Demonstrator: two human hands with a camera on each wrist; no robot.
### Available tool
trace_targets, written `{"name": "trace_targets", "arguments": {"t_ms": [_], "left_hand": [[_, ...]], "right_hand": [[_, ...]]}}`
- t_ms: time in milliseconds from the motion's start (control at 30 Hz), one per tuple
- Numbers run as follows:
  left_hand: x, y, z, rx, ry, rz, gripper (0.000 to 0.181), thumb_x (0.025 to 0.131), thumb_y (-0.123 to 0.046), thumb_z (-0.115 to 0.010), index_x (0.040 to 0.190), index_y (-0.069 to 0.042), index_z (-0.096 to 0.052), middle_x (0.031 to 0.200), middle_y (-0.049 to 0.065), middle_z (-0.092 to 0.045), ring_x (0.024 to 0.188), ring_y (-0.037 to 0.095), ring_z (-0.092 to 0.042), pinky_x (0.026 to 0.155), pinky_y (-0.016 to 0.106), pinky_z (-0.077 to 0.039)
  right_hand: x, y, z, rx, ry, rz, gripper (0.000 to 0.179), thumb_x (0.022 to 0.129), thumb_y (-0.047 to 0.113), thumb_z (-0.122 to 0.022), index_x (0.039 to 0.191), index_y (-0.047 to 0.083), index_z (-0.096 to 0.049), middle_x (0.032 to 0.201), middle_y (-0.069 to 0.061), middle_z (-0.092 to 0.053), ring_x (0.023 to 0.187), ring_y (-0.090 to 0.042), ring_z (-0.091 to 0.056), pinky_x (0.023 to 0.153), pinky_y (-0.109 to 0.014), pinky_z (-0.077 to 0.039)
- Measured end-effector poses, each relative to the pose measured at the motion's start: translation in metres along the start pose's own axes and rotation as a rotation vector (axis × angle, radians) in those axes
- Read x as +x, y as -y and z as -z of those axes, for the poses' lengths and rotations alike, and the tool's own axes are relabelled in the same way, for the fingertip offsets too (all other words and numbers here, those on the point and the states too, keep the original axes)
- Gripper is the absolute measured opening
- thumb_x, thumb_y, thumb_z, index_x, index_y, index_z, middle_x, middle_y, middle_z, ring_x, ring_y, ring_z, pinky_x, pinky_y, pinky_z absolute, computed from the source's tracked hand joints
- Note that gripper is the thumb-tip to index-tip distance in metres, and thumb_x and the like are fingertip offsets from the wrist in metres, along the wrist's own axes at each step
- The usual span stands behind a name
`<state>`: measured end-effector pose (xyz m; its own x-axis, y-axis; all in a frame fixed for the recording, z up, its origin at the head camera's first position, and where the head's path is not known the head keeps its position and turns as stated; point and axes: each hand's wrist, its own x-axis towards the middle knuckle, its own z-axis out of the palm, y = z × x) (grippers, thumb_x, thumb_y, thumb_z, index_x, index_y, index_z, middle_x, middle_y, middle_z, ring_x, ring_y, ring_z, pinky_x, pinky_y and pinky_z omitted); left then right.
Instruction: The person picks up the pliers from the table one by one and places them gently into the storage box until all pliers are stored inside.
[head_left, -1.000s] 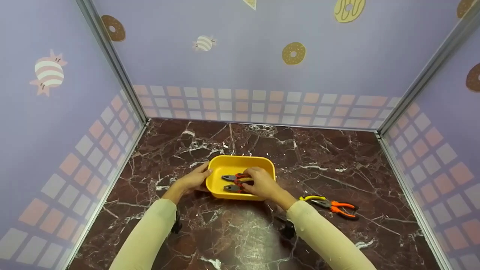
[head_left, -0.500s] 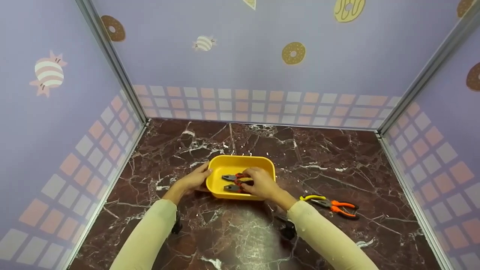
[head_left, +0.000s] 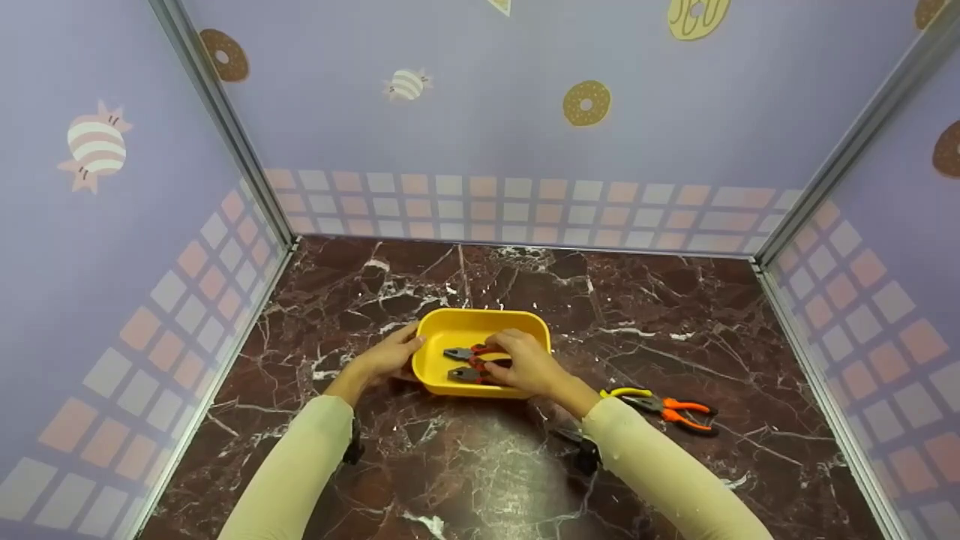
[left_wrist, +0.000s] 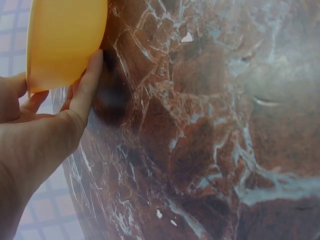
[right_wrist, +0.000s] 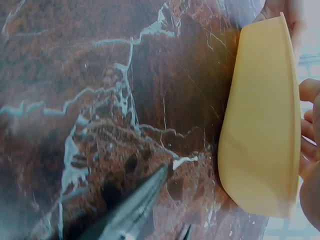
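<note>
A yellow tray [head_left: 431, 382] stands on the marble-patterned surface, with its left end held by my left hand [head_left: 386, 356]. In the left wrist view the thumb is over the tray's rim and the fingers lie along the wall. Two pairs of combination pliers lie side by side in the tray, the upper pliers [head_left: 457, 354] and the lower pliers [head_left: 466, 374], dark heads pointing left. Their red and black handles run under my right hand [head_left: 529, 367], whose thumb and fingers curl over the handles and partly hide them. In the right wrist view these fingers show past the tray's rim.
Orange-handled pliers [head_left: 679, 411] lie right of the tray, beside a yellow handle [head_left: 630, 392] partly behind my right forearm. A blurred, pointed metal tip [right_wrist: 150, 192] is in the right wrist view's foreground. Purple patterned walls [head_left: 465, 135] close off the back and both sides.
My right wrist and forearm have shifted slightly to the right, while the fingertips stay at the plier handles. The tray, both pliers and my left hand are practically unmoved.
</note>
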<state>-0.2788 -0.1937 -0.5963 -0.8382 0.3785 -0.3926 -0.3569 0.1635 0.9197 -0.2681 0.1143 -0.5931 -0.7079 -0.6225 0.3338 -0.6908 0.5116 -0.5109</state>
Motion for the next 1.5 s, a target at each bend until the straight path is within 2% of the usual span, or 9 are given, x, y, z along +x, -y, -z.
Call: {"name": "trace_targets", "arguments": {"t_ms": [200,433,733,900,1167,1500], "left_hand": [[0.001,0.0,0.0,0.005,0.005,-0.021,0.053,0.118,-0.02,-0.033,0.17,-0.014,-0.021,0.153,0.03,-0.047,0.12,0.043,-0.066,0.093,0.059,-0.06],[0.0,0.0,-0.001,0.013,0.001,-0.042,0.053,0.118,-0.018,-0.033,0.169,-0.01,-0.02,0.154,0.033,-0.044,0.122,0.047,-0.064,0.092,0.06,-0.06],[0.0,-0.001,-0.001,0.024,0.001,-0.049,0.054,0.118,-0.018,-0.033,0.169,-0.009,-0.019,0.156,0.033,-0.041,0.124,0.05,-0.062,0.092,0.061,-0.059],[-0.001,-0.001,-0.003,0.029,-0.024,-0.048,0.054,0.118,-0.018,-0.034,0.169,-0.01,-0.021,0.154,0.033,-0.043,0.119,0.046,-0.065,0.09,0.06,-0.06],[0.0,0.0,-0.001,0.027,-0.025,-0.061,0.054,0.118,-0.017,-0.034,0.169,-0.011,-0.021,0.154,0.032,-0.043,0.118,0.042,-0.065,0.09,0.058,-0.061],[0.0,0.001,-0.002,0.033,-0.014,-0.054,0.053,0.118,-0.02,-0.033,0.169,-0.011,-0.021,0.153,0.031,-0.043,0.12,0.045,-0.064,0.092,0.059,-0.06]], "right_hand": [[0.0,0.002,0.012,-0.033,0.038,0.006,0.037,0.095,0.019,-0.08,0.124,-0.002,-0.071,0.114,-0.016,-0.073,0.105,-0.032,-0.068,0.093,-0.047,-0.058],[-0.002,0.004,0.028,-0.099,0.066,-0.029,0.036,0.097,0.023,-0.08,0.126,0.004,-0.071,0.121,-0.012,-0.072,0.114,-0.032,-0.066,0.1,-0.047,-0.056],[-0.005,-0.004,0.04,-0.143,0.01,0.026,0.032,0.096,0.024,-0.079,0.12,0.004,-0.072,0.115,-0.011,-0.073,0.11,-0.03,-0.068,0.096,-0.048,-0.057],[-0.007,-0.005,0.05,-0.14,0.036,-0.007,0.033,0.099,0.026,-0.077,0.123,0.005,-0.071,0.119,-0.012,-0.072,0.112,-0.03,-0.068,0.098,-0.047,-0.057],[-0.007,-0.004,0.062,-0.162,0.057,-0.058,0.036,0.098,0.028,-0.078,0.125,0.005,-0.072,0.119,-0.011,-0.071,0.114,-0.031,-0.067,0.1,-0.047,-0.056],[-0.007,-0.009,0.068,-0.172,0.033,0.004,0.039,0.094,0.025,-0.082,0.124,0.002,-0.072,0.116,-0.013,-0.073,0.112,-0.032,-0.068,0.099,-0.047,-0.056]]}}
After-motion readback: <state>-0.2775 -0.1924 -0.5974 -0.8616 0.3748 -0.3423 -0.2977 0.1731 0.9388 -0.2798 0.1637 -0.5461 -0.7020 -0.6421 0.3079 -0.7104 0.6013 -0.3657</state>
